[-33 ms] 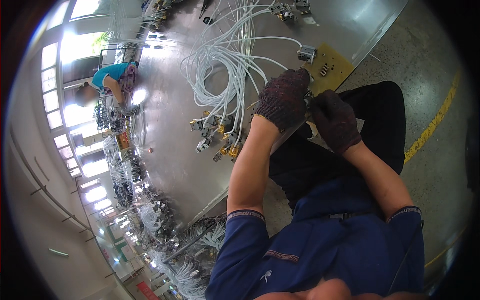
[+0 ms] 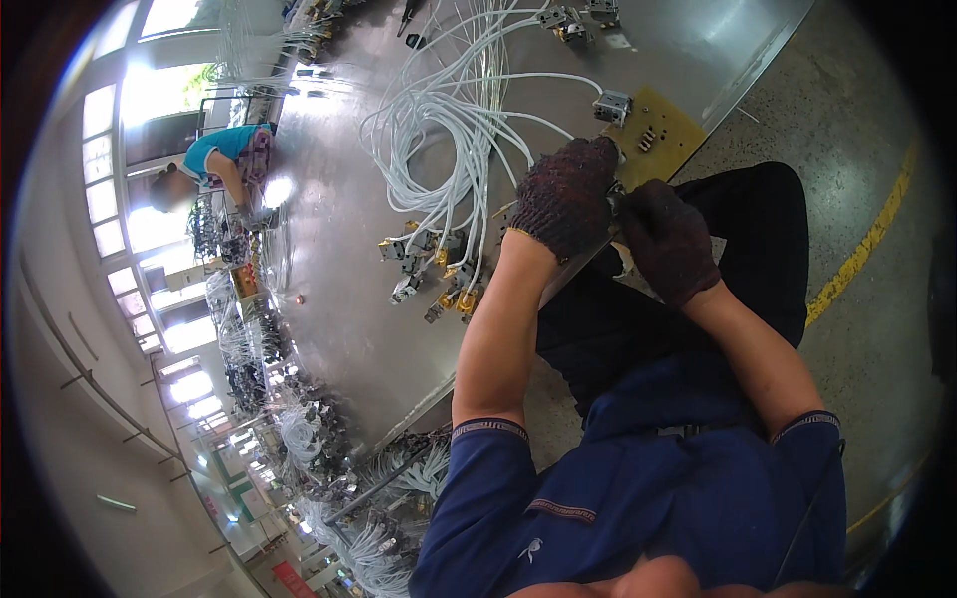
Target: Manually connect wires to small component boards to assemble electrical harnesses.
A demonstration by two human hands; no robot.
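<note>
Far left: another person in a teal top [image 2: 227,157] bends over the far end of the long grey metal worktable [image 2: 339,259]. Mid-table: loose bundle of white cables [image 2: 449,130], ends fitted with small brass and grey connectors [image 2: 439,274] lying near the table's front edge. Left hand [image 2: 564,197], dark knit glove, curled shut at the table edge, touching the right. Right hand [image 2: 666,239], same glove, fingers closed too. Between them a small metal part [image 2: 615,202], mostly hidden, can't tell what it is. Just beyond: yellow flat board [image 2: 666,135] with a grey terminal block [image 2: 611,106] at its corner.
</note>
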